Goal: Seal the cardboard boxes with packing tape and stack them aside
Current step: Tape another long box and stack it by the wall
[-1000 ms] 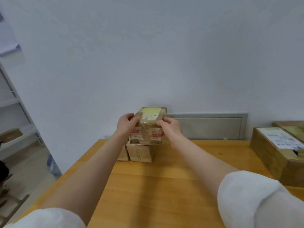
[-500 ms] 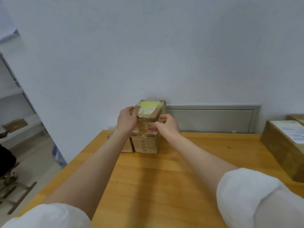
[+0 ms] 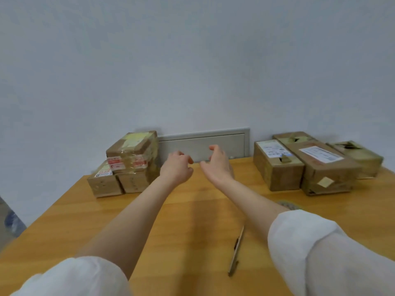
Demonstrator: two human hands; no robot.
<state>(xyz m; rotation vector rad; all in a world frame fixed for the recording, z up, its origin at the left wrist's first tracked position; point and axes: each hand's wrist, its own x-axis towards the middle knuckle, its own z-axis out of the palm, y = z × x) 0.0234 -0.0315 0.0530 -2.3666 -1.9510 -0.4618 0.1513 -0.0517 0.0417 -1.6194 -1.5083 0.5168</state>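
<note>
a pen (image 3: 236, 252) lies on the bench (image 3: 181, 221) right of middle, toward the near edge. further out, the left hand (image 3: 176, 169) and right hand (image 3: 215, 165) hover empty, fingers loosely curled. at the far left corner the taped box (image 3: 132, 151) sits atop two lower boxes (image 3: 104, 182), just beside the left hand. more boxes (image 3: 277, 165) crowd the far right corner.

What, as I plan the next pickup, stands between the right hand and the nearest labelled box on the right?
Nothing visible. The right hand hovers open, and only bare table lies between it and that labelled box. The pen lies nearer the person, off that line.
</note>
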